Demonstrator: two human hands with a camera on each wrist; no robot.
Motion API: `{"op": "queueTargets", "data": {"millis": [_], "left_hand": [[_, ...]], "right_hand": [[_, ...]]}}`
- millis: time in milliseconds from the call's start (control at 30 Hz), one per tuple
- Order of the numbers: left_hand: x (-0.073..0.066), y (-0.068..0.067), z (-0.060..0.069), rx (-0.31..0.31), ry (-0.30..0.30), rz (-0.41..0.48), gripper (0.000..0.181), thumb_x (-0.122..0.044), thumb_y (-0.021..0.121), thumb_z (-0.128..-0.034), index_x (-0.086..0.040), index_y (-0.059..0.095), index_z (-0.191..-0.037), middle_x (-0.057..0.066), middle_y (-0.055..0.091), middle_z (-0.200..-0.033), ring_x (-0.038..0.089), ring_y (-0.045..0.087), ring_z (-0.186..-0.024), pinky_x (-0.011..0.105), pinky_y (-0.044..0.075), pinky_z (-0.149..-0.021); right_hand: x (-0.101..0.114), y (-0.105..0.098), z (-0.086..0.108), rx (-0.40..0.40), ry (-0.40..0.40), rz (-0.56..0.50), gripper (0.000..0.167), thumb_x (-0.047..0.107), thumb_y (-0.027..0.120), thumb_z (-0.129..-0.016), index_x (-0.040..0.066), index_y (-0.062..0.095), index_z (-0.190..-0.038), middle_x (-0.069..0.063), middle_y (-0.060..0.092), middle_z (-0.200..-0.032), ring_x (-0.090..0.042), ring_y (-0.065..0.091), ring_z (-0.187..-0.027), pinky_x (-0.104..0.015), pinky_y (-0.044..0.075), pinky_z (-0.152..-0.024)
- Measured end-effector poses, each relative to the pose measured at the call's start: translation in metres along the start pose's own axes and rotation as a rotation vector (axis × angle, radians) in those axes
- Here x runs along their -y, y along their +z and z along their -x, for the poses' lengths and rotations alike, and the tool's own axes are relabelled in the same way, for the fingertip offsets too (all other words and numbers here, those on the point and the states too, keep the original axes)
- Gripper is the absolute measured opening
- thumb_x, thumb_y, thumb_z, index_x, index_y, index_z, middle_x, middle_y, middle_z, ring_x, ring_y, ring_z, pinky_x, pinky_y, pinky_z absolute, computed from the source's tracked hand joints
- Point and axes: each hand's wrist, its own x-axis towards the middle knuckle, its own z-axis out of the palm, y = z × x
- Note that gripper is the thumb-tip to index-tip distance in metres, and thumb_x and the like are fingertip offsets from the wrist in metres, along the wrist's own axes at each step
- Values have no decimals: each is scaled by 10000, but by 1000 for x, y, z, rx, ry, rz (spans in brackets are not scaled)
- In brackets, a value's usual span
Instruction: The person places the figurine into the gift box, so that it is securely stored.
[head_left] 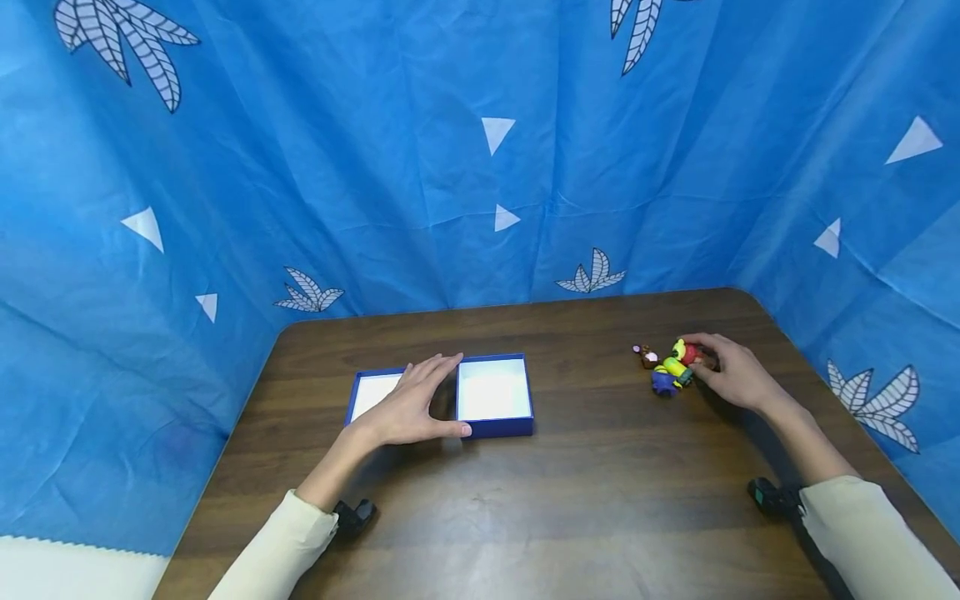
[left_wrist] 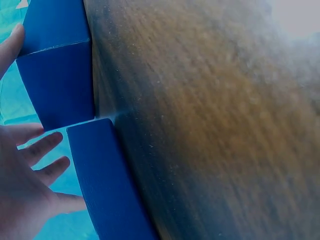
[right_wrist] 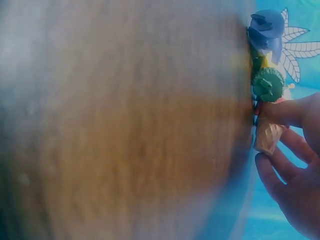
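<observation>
My left hand (head_left: 412, 408) spans the left side of an open-topped blue box (head_left: 498, 428) with a white inside. The thumb is at its near left corner, the index finger at its far left corner. Under and behind that hand lies a second, lower blue tray or lid (head_left: 372, 388), white inside and partly hidden. On the right, my right hand (head_left: 735, 371) pinches a small toy with a tan waffle-cone part (right_wrist: 268, 136) and a red part (head_left: 687, 355). Against it lie a yellow-and-green toy (head_left: 675, 367), a blue toy (head_left: 663, 382) and a brown-and-pink toy (head_left: 647, 357).
The brown wooden table (head_left: 570, 500) carries the boxes left of centre and the toys at the right. A blue cloth (head_left: 420, 150) with white triangles and leaf prints hangs around its back and sides. Black wrist cameras sit below both wrists.
</observation>
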Motion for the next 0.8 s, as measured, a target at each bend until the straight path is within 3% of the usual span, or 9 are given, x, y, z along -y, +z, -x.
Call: {"op": "queueTargets", "data": {"millis": [233,600,800], "left_hand": [[0,-1,-1,24,-30,13,1207,-782,790,-805,-250,232,-1733,56,296,-1794,337,208,-1696,749,108,-1321],[1,-3,-4,20,-28,24,1199,-748,820,-803,-239,249,-1725,93,350,-1766,333,316,-1657,765,133,-1308],[3,-2,-4,22,-25,38,1203,-742,826,-801,-239,245,-1725,84,352,-1764,328,321,-1654,755,128,-1315]], "right_hand": [[-2,1,-2,-9,9,14,468,91,714,-1024,-18,578,-1458,-292,651,-1222,-327,598,-923,-368,482,-747],[-4,1,-3,-30,-3,-4,456,98,696,-1039,-24,574,-1461,-331,647,-1305,-445,662,-1068,-595,566,-868],[-6,1,-3,-29,6,0,465,135,699,-1050,-19,566,-1469,-325,651,-1287,-389,640,-1006,-453,543,-801]]}}
